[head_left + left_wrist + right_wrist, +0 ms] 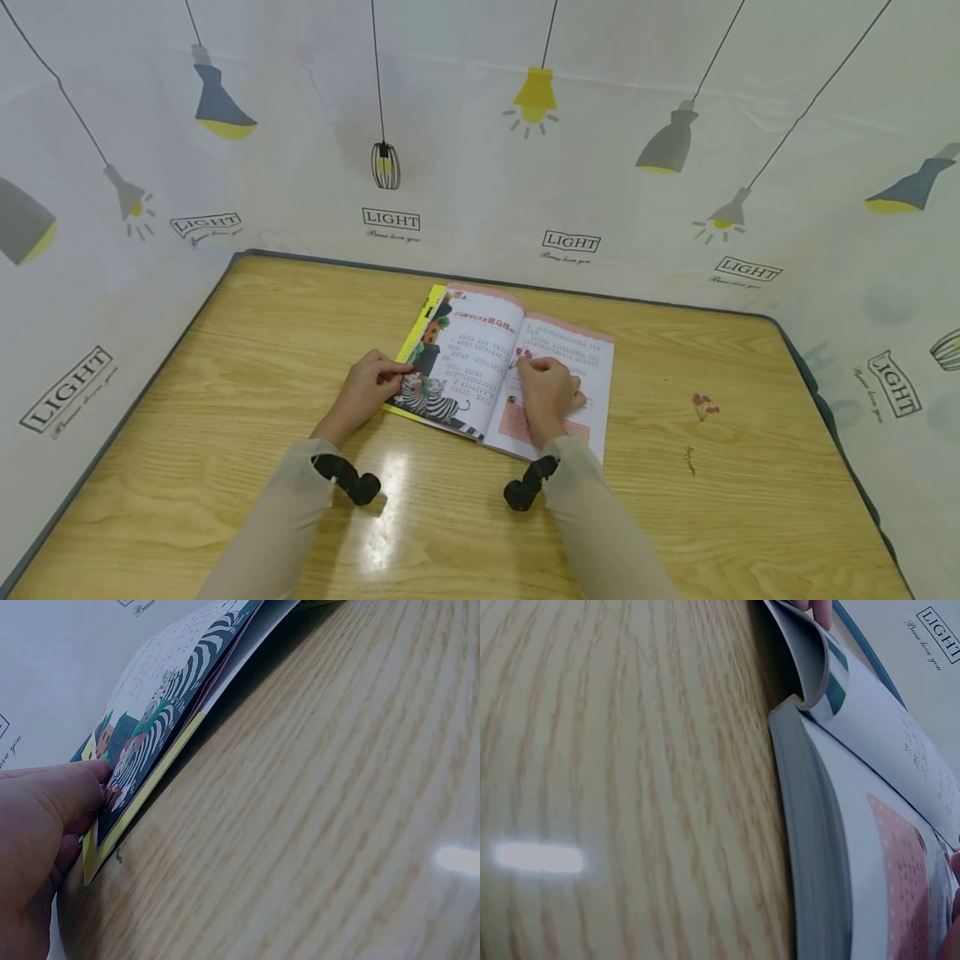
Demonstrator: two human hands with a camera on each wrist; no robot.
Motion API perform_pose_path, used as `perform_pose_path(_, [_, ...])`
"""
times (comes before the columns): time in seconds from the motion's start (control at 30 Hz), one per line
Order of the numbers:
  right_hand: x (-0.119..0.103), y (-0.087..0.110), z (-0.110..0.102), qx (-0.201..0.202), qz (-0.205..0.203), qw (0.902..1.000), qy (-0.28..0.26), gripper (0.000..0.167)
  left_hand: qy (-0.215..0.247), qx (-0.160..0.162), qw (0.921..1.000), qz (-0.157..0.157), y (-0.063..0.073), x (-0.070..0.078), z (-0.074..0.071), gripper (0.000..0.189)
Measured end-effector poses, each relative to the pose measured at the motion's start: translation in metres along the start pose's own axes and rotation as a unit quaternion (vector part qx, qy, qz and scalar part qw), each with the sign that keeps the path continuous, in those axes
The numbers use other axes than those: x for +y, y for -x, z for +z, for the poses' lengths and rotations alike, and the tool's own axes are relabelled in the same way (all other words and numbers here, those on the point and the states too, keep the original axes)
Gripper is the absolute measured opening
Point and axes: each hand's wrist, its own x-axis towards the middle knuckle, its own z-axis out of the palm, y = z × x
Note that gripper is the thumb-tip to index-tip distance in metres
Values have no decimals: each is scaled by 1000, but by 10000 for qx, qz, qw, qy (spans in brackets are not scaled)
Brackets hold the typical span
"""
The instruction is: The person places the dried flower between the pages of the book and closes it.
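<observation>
An open picture book lies on the wooden table, with zebras drawn on its left page. My left hand grips the book's left edge, thumb on the page and other fingers at the side of the yellow cover. Above the right page, my right hand pinches a small pink dried flower near the book's fold. In the right wrist view, only a bit of that hand shows at the right edge, and the flower cannot be made out there.
To the right on the table lie another pink dried flower and a thin green sprig. A white cloth printed with lamps surrounds the table's back and sides.
</observation>
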Motion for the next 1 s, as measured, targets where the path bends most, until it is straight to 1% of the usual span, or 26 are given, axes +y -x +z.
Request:
perform_pose_path(0.2, [6,-4,-5,-44,-89,9999,55,23,-12,0,10000,11,-1,1,1,23])
perform_pose_path(0.4, [14,-13,-18,-124,-250,9995,136,19,-37,52,9999,93,-1,0,1,23])
perform_pose_path(0.63, [30,-28,-37,-656,-473,9962,318,19,-6,46,10000,74,0,0,0,23])
perform_pose_path(0.83, [44,-42,-55,-990,-904,9895,532,23,4,26,10000,79,0,0,1,23])
perform_pose_path(0.93, [48,-47,-65,-1167,-895,9882,433,26,26,21,10000,45,0,-1,1,23])
perform_pose_path(1.0, [51,-51,-71,-1294,-782,9880,327,29,31,8,10000,32,-1,-1,1,23])
